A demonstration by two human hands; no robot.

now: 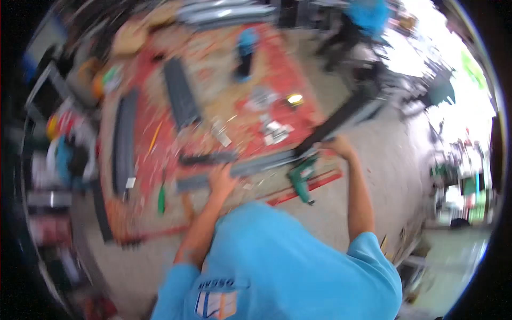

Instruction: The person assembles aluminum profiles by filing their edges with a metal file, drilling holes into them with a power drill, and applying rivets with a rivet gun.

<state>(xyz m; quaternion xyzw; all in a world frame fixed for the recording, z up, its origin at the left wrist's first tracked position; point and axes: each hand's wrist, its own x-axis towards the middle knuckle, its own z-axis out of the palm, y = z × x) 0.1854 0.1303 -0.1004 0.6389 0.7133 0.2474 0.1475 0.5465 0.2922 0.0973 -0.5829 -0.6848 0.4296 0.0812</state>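
Note:
My left hand (222, 178) lies closed on a long grey metal profile (256, 164) along the table's near side. To the right, my right hand (338, 146) grips a dark profile (341, 116), which slants up and away past the table edge and meets the grey one near the corner. Just below that junction rests a green power drill (302, 180). A short dark piece (208, 158) sits beyond my left hand. Motion blur hides the finger detail.
The red, worn table (208, 48) carries more grey profiles (181, 93), a green-handled screwdriver (161, 199), a blue-capped bottle (246, 53), a yellow tape measure (294, 100) and white scraps (276, 132). A person in blue (368, 16) is at the back right.

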